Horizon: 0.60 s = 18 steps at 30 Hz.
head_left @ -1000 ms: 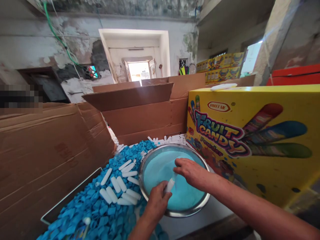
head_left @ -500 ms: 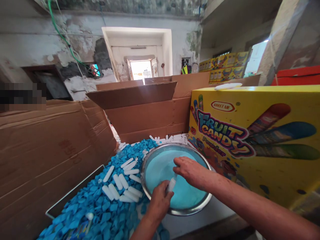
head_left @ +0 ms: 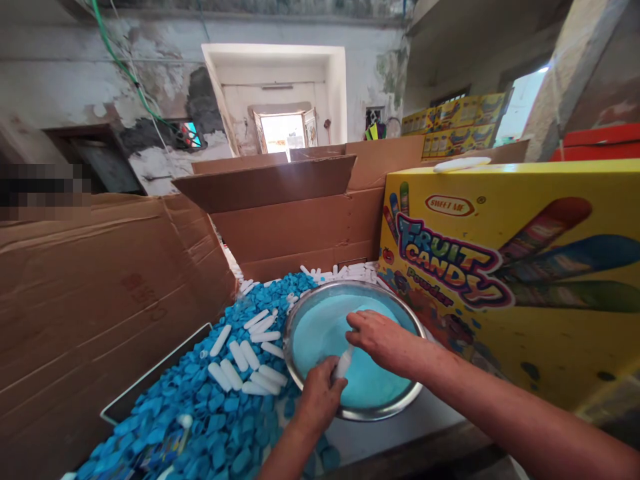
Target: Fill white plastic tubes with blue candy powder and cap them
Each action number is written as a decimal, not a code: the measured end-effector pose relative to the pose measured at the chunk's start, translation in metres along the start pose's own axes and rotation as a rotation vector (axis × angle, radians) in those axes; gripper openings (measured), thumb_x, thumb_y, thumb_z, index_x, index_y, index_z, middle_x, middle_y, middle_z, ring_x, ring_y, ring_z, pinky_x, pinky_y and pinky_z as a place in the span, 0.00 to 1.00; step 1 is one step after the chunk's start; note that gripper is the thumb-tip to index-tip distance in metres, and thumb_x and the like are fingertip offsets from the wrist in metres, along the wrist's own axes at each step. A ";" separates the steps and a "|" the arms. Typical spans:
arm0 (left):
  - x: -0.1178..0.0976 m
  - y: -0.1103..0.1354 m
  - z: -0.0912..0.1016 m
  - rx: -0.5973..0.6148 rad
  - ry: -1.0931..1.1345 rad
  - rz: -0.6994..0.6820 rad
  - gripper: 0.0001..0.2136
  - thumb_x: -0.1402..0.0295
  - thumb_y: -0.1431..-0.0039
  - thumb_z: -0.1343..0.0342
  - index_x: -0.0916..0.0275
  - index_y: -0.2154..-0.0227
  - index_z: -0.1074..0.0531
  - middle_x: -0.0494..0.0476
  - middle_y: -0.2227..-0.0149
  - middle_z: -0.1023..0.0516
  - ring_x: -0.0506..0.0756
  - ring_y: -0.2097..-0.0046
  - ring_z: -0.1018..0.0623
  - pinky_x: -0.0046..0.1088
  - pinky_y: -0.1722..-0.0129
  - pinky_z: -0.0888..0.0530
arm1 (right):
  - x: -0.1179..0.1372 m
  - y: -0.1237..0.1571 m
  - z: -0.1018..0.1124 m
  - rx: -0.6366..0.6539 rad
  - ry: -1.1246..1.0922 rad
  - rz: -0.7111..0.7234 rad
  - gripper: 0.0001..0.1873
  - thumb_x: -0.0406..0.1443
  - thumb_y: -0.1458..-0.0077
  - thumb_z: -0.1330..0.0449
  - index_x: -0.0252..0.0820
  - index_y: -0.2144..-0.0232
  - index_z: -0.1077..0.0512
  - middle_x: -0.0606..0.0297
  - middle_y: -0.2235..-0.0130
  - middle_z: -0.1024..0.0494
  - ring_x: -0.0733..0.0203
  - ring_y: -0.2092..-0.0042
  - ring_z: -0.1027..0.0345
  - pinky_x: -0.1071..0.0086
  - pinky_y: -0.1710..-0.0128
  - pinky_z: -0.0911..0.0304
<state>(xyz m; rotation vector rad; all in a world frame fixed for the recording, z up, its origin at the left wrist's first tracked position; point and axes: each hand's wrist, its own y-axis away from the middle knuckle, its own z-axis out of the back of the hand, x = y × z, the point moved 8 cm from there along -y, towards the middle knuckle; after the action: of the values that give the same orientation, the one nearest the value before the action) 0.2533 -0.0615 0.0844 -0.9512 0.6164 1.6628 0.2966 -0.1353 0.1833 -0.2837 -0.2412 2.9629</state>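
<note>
Barely any shift: left hand (head_left: 320,393), at 7 o'clock of bowl (head_left: 387,411), grips white tube (head_left: 343,367); right hand (head_left: 376,337), 2 o'clock of tube, pinches small indistinct piece (head_left: 349,349); work looks mid-step.

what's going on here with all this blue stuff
A person's left hand holds a tilted white tube over a metal bowl of light-blue powder. The right hand is at the tube's upper end; what it holds there is unclear. More white tubes lie on blue pieces left of the bowl.
</note>
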 end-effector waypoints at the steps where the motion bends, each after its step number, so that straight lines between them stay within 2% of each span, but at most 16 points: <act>1: 0.000 0.000 0.000 0.004 -0.004 -0.003 0.12 0.75 0.54 0.50 0.64 0.65 0.29 0.55 0.69 0.25 0.57 0.65 0.29 0.29 0.64 0.36 | 0.001 0.000 0.000 0.004 -0.003 0.003 0.12 0.26 0.45 0.52 0.37 0.70 0.30 0.59 0.67 0.33 0.58 0.66 0.41 0.67 0.67 0.48; 4: -0.002 0.000 0.003 0.013 -0.026 -0.012 0.12 0.74 0.54 0.50 0.66 0.65 0.29 0.57 0.69 0.25 0.58 0.64 0.29 0.30 0.63 0.36 | -0.003 0.005 -0.002 -0.030 -0.059 -0.015 0.13 0.25 0.45 0.52 0.37 0.70 0.29 0.59 0.68 0.33 0.59 0.66 0.40 0.67 0.67 0.47; 7: -0.004 0.001 0.010 0.013 0.010 -0.043 0.11 0.74 0.53 0.51 0.67 0.65 0.30 0.57 0.68 0.26 0.58 0.63 0.29 0.31 0.62 0.35 | -0.025 0.017 -0.010 -0.118 -0.142 -0.154 0.16 0.23 0.47 0.54 0.38 0.68 0.28 0.60 0.68 0.33 0.60 0.65 0.39 0.69 0.66 0.46; 10: -0.011 0.002 0.007 0.094 0.139 -0.118 0.10 0.73 0.52 0.51 0.65 0.66 0.30 0.55 0.67 0.26 0.57 0.62 0.28 0.29 0.61 0.35 | -0.048 0.031 -0.035 -0.084 -0.181 -0.313 0.17 0.22 0.50 0.52 0.39 0.65 0.27 0.60 0.66 0.32 0.62 0.65 0.36 0.70 0.66 0.44; 12: -0.013 0.003 0.002 0.158 0.182 -0.145 0.09 0.73 0.53 0.49 0.64 0.67 0.29 0.54 0.68 0.26 0.56 0.63 0.28 0.29 0.61 0.34 | -0.050 0.041 -0.051 -0.042 -0.192 -0.396 0.16 0.24 0.51 0.48 0.39 0.61 0.28 0.59 0.63 0.31 0.60 0.63 0.35 0.69 0.64 0.42; 13: -0.012 0.003 0.002 0.153 0.200 -0.143 0.09 0.73 0.54 0.49 0.64 0.68 0.29 0.53 0.69 0.26 0.56 0.63 0.28 0.29 0.61 0.34 | -0.046 0.047 -0.054 -0.052 -0.203 -0.430 0.15 0.26 0.51 0.46 0.38 0.59 0.29 0.58 0.62 0.30 0.59 0.63 0.34 0.68 0.63 0.41; 15: -0.008 0.003 0.011 0.071 0.240 -0.120 0.09 0.74 0.53 0.49 0.65 0.67 0.30 0.53 0.69 0.26 0.56 0.63 0.28 0.29 0.61 0.34 | -0.025 0.058 -0.052 -0.125 -0.266 -0.450 0.14 0.30 0.49 0.45 0.36 0.57 0.31 0.56 0.60 0.30 0.56 0.60 0.34 0.67 0.61 0.40; 17: -0.001 0.006 0.026 -0.021 0.284 -0.094 0.09 0.73 0.51 0.50 0.65 0.65 0.31 0.54 0.67 0.26 0.55 0.62 0.28 0.28 0.59 0.33 | 0.013 0.066 -0.050 -0.161 -0.396 -0.374 0.11 0.33 0.44 0.49 0.38 0.61 0.30 0.57 0.62 0.29 0.58 0.61 0.33 0.68 0.61 0.40; 18: 0.001 0.009 0.033 -0.046 0.301 -0.085 0.09 0.73 0.50 0.50 0.64 0.65 0.31 0.54 0.66 0.26 0.55 0.61 0.28 0.28 0.59 0.33 | 0.035 0.068 -0.055 -0.117 -0.472 -0.317 0.10 0.33 0.44 0.51 0.40 0.64 0.30 0.59 0.65 0.28 0.59 0.62 0.33 0.70 0.63 0.40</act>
<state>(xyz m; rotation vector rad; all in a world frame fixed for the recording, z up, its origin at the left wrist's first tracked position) 0.2350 -0.0378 0.1004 -1.2574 0.7285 1.4757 0.2639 -0.1874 0.1117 0.4117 -0.4659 2.6572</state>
